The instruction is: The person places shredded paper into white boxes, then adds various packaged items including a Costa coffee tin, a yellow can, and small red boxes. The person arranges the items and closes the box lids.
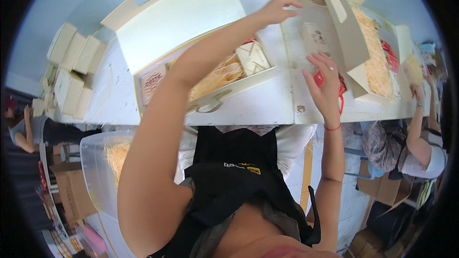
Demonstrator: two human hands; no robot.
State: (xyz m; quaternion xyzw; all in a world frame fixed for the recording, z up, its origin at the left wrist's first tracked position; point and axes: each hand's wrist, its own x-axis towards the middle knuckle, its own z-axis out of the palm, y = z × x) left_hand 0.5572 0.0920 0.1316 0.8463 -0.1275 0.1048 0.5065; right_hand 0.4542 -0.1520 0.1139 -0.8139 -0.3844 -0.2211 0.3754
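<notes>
My left hand (279,10) reaches across the table, empty, its thumb and fingers apart. Its forearm crosses over an open cream gift box (247,81), partly covering the contents. Inside are pale shredded filler (206,84), a cream carton with printed lines (252,57), a jar-like item (235,68) and a red-patterned box (153,82). My right hand (324,84), wearing a ring, spreads its fingers over a red packet (341,85) with a red cord. The hand hides much of the packet; whether they touch is unclear. Just beyond the fingertips stands a pale printed carton (316,37).
Another open gift box with filler (373,57) stands at right, its raised lid (346,25) near my right hand. Closed cream boxes (71,52) are stacked at left. Below the table edge is a clear plastic bin (91,161). A co-worker (419,147) works at right; another person (30,129) is far left.
</notes>
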